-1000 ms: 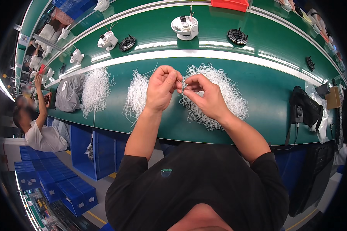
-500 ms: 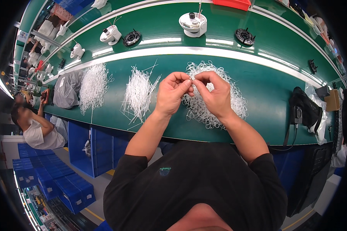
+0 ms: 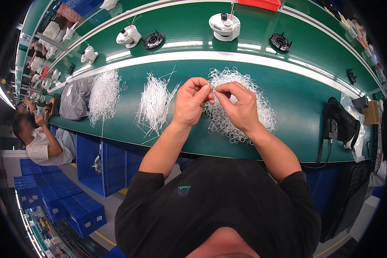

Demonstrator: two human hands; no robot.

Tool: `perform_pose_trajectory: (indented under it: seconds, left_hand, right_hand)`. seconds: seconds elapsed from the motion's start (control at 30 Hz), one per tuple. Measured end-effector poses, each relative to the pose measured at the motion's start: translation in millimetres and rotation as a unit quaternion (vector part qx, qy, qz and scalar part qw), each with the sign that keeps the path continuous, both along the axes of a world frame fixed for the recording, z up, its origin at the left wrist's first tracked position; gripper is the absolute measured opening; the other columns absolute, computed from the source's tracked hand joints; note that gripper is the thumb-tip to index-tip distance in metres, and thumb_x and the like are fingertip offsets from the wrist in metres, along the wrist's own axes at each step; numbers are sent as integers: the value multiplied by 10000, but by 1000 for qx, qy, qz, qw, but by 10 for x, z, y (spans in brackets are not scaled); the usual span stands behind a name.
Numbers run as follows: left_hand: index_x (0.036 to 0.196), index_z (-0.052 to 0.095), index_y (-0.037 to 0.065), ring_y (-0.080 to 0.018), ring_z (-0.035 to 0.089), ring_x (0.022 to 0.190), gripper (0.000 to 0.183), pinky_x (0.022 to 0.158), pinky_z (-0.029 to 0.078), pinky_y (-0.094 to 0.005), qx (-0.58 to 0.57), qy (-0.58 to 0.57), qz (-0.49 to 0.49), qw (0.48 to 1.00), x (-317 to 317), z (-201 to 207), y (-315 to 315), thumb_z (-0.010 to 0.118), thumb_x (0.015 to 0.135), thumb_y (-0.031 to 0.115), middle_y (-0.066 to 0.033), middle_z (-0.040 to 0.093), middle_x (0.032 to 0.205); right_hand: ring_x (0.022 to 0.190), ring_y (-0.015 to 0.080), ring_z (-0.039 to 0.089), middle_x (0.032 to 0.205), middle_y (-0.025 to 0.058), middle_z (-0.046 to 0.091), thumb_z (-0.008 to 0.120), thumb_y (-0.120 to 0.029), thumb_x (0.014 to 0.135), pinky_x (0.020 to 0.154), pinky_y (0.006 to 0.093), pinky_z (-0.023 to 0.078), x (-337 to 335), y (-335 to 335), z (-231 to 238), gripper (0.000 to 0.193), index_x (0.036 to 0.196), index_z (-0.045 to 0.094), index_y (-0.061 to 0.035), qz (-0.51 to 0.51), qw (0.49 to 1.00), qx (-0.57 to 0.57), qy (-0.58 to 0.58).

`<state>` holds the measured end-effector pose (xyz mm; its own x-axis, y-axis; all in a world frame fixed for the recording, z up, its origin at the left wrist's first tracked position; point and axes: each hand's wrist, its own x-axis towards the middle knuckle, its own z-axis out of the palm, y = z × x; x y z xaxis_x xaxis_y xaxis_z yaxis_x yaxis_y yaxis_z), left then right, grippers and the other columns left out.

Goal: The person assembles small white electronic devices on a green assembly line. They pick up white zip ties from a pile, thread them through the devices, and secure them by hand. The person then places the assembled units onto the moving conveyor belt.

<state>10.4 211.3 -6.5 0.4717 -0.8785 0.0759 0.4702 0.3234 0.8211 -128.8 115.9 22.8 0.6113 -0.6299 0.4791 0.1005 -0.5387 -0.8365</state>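
My left hand and my right hand meet fingertip to fingertip above the table. Both are closed in a pinch on a small white cable tie, mostly hidden by the fingers. Under and behind my right hand spreads a pile of looped white cable ties. To the left of my left hand lies a heap of straight white cable ties. Farther left is another pile of white ties, some of them looped.
A grey plastic bag sits at the table's left. A black bag lies at the right. Beyond the white rail, a green belt carries white housings and black round parts. A co-worker sits left, near blue bins.
The white housings and black parts on the belt have shifted right. My hands stay nearly in place, with the right fingers slightly moved. The co-worker's arm has changed position.
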Motion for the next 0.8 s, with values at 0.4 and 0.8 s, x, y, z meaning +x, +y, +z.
perform_pose_trajectory:
  seconds: [0.4,0.8]
  left_hand:
    - [1014,616,0,-105,614,688,119,606,526,-245,89,3,-97,991,59,-19,62,675,921,45,-44,641,842]
    - [908,685,26,-274,689,752,151,685,541,-365,333,-532,162,762,873,-8,54,714,846,160,-148,711,833]
  right_hand:
    - [676,194,632,786,86,682,726,-11,811,614,312,495,-51,-118,-30,84,888,696,-23,41,998,-50,23]
    - [750,253,631,811,79,679,711,-106,839,812,386,478,-207,-307,-107,95,887,674,-33,0,986,-94,141]
